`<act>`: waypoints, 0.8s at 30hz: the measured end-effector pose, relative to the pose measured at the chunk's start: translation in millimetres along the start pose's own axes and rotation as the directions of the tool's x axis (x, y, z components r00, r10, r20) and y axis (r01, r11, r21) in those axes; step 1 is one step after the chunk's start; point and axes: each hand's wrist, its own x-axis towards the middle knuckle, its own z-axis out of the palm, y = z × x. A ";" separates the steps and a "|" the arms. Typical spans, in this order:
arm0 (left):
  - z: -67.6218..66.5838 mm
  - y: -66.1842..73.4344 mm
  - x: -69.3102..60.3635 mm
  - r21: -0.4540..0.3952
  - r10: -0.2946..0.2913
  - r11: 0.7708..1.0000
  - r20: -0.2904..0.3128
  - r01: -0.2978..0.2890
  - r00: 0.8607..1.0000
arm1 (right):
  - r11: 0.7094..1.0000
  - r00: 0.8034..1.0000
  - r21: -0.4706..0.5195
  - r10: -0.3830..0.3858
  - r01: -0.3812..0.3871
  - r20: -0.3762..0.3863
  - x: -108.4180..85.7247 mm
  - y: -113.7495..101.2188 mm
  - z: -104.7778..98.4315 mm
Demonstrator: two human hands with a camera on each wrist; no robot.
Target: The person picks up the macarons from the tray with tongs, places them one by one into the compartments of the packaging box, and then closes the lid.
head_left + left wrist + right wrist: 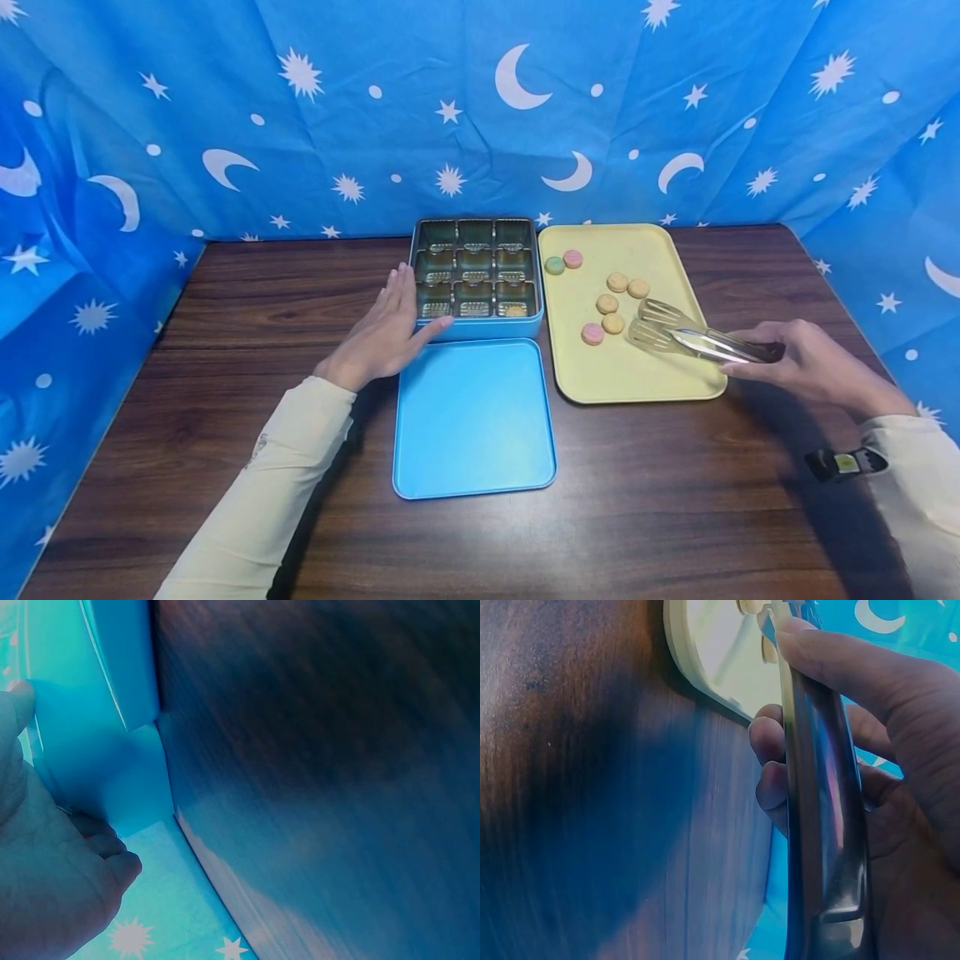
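Observation:
My left hand (378,333) rests against the left side of a blue square tin (487,328), fingers straight and thumb at its front edge. Inside the tin is a divided insert of several compartments; one yellow macaron (516,310) sits in the front right one. My right hand (798,367) grips metal tongs (708,342) by the handle, fingers curled round it in the right wrist view. The slotted tips are apart over a yellow tray (652,250), with nothing seen between them. Just left of the tips lie several yellow macarons (613,323) and a pink macaron (592,334).
A light blue lid (474,417) lies flat in front of the tin. At the tray's left edge sit a green macaron (554,265) and another pink macaron (573,258). Blue patterned cloth (480,125) hangs behind and beside the dark wooden table (637,500).

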 end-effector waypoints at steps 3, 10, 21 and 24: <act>0.0 -0.1 0.0 0.002 -0.002 1.000 0.000 0.002 1.000 | 1.000 1.000 0.009 0.000 0.000 0.001 -0.4 -0.1 1.7; 0.4 -0.5 0.1 -0.002 -0.002 1.000 -0.003 0.002 1.000 | 1.000 1.000 0.016 -0.007 0.007 0.001 -0.5 1.6 4.7; 1.0 0.3 -0.3 -0.003 0.006 1.000 -0.012 -0.006 1.000 | 0.999 1.000 0.034 0.028 -0.028 0.002 -2.2 6.1 7.2; 1.1 0.0 -0.5 0.000 0.005 1.000 -0.009 -0.005 1.000 | 0.999 1.000 0.037 0.021 -0.021 -0.001 -2.4 6.7 7.9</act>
